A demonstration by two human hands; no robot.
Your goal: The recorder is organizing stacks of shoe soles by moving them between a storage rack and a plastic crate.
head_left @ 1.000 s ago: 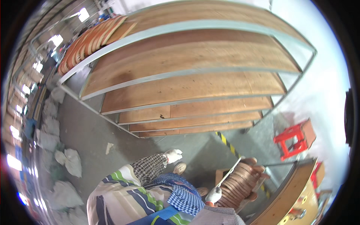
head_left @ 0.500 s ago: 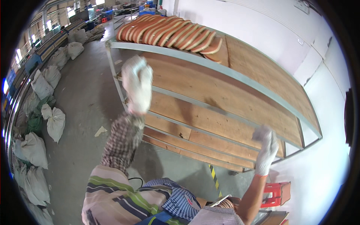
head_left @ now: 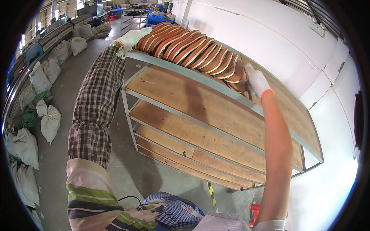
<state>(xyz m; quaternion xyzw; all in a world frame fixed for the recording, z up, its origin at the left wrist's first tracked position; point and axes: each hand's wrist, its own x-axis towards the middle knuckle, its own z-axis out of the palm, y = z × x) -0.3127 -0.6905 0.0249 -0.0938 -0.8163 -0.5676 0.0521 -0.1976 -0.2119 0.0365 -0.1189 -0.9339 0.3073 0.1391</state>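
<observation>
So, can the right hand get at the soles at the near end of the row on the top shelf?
Probably yes. The right hand already rests at the last soles of the row, on the top shelf, and nothing lies between them.

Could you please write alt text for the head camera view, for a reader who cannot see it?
Two white-gloved hands reach to either end of a row of brown shoe soles lined up on the top shelf of a wooden rack: the left hand at the far end, the right hand at the near end. Stuffed white sacks line the concrete floor.
</observation>
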